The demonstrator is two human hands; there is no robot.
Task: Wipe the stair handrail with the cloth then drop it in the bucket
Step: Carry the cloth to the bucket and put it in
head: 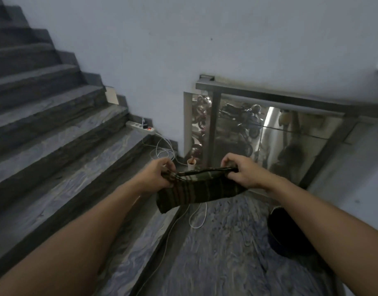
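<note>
Both hands, left hand (157, 175) and right hand (240, 170), pinch the top corners of the dark green striped cloth (196, 189), stretched mid-air above the landing, near the metal handrail (267, 97), black bucket (284, 233) lower right.

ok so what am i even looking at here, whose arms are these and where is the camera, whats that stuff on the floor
There is no machine here: the arms belong to a person, and the one picture comes from a wide-angle camera worn on their head, looking forward and down, which is why the walls bend.

The left hand and right hand each pinch an end of a dark striped cloth, stretched between them in the air.

To the left, grey stone stairs climb away. Ahead is a metal handrail over a glass panel, not yet touched by the cloth.

On the floor lie a white power strip, loose white cables and a small paper cup. The dark round thing under the right forearm may be the bucket; it is too dim to be sure.
</note>
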